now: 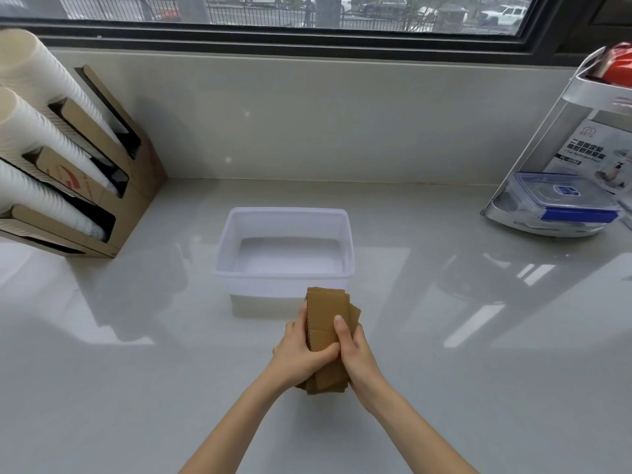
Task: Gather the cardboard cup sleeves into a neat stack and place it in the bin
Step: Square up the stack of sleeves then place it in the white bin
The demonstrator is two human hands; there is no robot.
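Note:
A stack of brown cardboard cup sleeves [325,313] stands on edge just in front of the white plastic bin [284,213], pressed between both my hands. My left hand [297,354] clasps its left side and my right hand [355,354] its right side, thumb across the front. The sleeves are slightly fanned at the top right corner, and their lower ends stick out below my palms. The bin sits at the counter's middle, with nothing inside it.
A cardboard dispenser [113,159] holding rows of white paper cups [41,131] leans at the left. At the right stand a metal rack [561,138] and a clear lidded container with blue clips [564,203]. A glossy grey counter [136,354] runs to the window wall.

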